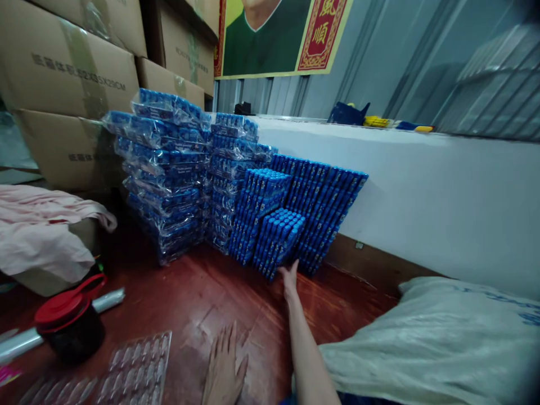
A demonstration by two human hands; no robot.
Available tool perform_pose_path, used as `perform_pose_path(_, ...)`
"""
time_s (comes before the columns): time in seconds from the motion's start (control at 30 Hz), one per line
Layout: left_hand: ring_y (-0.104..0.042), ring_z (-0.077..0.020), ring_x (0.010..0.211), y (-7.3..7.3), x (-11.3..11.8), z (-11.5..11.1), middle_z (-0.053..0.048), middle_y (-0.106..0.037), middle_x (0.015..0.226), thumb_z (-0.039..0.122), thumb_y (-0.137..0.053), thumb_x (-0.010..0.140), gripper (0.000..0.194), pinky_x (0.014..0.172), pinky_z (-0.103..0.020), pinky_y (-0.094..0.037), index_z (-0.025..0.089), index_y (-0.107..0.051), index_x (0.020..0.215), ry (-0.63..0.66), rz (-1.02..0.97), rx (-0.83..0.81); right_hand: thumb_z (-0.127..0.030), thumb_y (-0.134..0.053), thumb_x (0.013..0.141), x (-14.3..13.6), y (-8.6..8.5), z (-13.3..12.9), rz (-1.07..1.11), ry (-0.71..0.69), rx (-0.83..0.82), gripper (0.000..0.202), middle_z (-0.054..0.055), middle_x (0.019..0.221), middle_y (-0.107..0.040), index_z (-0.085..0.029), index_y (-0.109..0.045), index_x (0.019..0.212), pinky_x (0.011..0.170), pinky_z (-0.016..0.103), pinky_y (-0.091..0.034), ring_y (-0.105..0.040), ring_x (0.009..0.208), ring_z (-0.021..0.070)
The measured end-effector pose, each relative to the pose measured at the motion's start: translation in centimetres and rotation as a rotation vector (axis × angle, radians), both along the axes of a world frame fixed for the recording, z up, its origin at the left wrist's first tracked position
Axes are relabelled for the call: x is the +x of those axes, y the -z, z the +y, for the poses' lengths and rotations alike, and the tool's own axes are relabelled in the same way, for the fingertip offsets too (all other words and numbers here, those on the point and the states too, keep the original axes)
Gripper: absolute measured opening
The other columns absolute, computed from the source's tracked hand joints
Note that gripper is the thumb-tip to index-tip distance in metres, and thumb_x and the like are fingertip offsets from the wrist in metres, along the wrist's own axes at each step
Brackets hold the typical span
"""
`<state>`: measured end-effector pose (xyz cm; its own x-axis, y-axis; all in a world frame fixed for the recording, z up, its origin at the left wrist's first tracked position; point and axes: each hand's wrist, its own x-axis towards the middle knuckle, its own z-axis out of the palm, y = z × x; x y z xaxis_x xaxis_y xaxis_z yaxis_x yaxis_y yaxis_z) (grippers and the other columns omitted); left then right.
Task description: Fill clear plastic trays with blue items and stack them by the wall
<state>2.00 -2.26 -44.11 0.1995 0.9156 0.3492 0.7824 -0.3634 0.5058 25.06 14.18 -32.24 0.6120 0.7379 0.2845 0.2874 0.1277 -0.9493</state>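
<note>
My left hand lies flat on the red-brown surface at the bottom centre, fingers spread, holding nothing. My right hand reaches forward to the foot of a short stack of blue cylinders, thumb and fingers apart; it is at or against the stack's lower right corner, and contact is hard to make out. Taller stacks of blue cylinders rise behind it. To the left stand piles of blue packs in clear wrap. Clear moulded plastic trays lie left of my left hand.
A black jar with a red lid and a shiny roll are at the left, near pink cloth. Cardboard boxes rise behind. A large white sack fills the right, below the white wall.
</note>
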Motion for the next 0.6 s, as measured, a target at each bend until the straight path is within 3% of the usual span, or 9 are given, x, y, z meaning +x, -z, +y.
perform_pose_path(0.07, -0.036, -0.0300, 0.132, -0.6, -0.1, -0.2, -0.008, -0.040, 0.143, 0.039, -0.042, 0.086, 0.058, 0.109, -0.050, -0.031, 0.017, -0.038, 0.139, -0.002, 0.016, -0.004, -0.039, -0.033, 0.077, -0.2, -2.3, -0.5, -0.013, 0.056, 0.063, 0.086, 0.015, 0.153, -0.010, -0.013, 0.012, 0.145, 0.104, 0.045, -0.031, -0.023, 0.138, 0.0235)
perform_pose_path(0.13, -0.035, -0.0293, 0.133, -1.0, -0.2, -0.4, -0.009, -0.039, 0.143, 0.038, -0.041, 0.086, 0.059, 0.109, -0.048, -0.031, 0.016, -0.036, 0.140, 0.006, 0.041, 0.000, -0.037, -0.027, 0.082, -1.1, -5.0, -0.3, -0.055, 0.080, 0.136, 0.078, 0.010, 0.154, 0.000, -0.018, 0.014, 0.145, 0.106, 0.044, -0.027, -0.013, 0.141, 0.0214)
perform_pose_path(0.2, -0.035, -0.0289, 0.133, -1.5, -0.2, -0.5, -0.010, -0.040, 0.143, 0.038, -0.041, 0.086, 0.058, 0.109, -0.048, -0.030, 0.015, -0.036, 0.140, 0.017, 0.059, 0.001, -0.043, -0.034, 0.083, -2.6, -7.4, 0.3, -0.157, 0.097, 0.195, 0.078, 0.007, 0.155, 0.002, -0.021, 0.005, 0.146, 0.110, 0.044, -0.021, -0.006, 0.141, 0.0219)
perform_pose_path(0.3, -0.035, -0.0296, 0.132, -2.7, -0.3, -0.7, -0.011, -0.042, 0.142, 0.037, -0.041, 0.087, 0.055, 0.109, -0.049, -0.030, 0.016, -0.040, 0.138, 0.037, 0.065, -0.015, -0.052, -0.047, 0.081, -4.8, -10.1, 1.5, -0.361, 0.174, 0.231, 0.088, 0.018, 0.152, -0.008, -0.012, -0.004, 0.146, 0.110, 0.046, -0.018, -0.007, 0.141, 0.0261)
perform_pose_path(0.43, -0.035, -0.0295, 0.132, -5.9, -0.4, -1.5, -0.011, -0.042, 0.142, 0.033, -0.039, 0.088, 0.049, 0.111, -0.051, -0.024, 0.019, -0.043, 0.135, 0.108, 0.052, -0.089, -0.056, -0.046, 0.081, -4.7, -11.2, 2.2, -0.428, 0.197, 0.164, 0.089, 0.025, 0.146, -0.020, -0.005, -0.008, 0.143, 0.109, 0.049, -0.020, -0.018, 0.138, 0.0282)
perform_pose_path(0.53, -0.030, -0.0306, 0.134, -7.9, -0.4, -1.9, -0.015, -0.040, 0.142, 0.033, -0.042, 0.086, 0.053, 0.111, -0.050, -0.022, 0.012, -0.041, 0.136, 0.099, 0.009, -0.185, -0.058, -0.053, 0.076, -3.7, -10.8, 1.5, -0.428, 0.155, 0.124, 0.096, 0.026, 0.147, -0.018, -0.002, -0.010, 0.142, 0.109, 0.050, -0.019, -0.015, 0.138, 0.0299)
perform_pose_path(0.6, -0.028, -0.0307, 0.135, -8.5, -0.5, -1.9, -0.017, -0.038, 0.143, 0.033, -0.045, 0.085, 0.060, 0.112, -0.049, -0.020, 0.008, -0.035, 0.138, 0.088, -0.019, -0.224, -0.056, -0.053, 0.077, -4.5, -10.0, -0.2, -0.422, 0.196, 0.157, 0.093, 0.025, 0.146, -0.021, -0.002, -0.014, 0.142, 0.109, 0.049, -0.020, -0.017, 0.138, 0.0293)
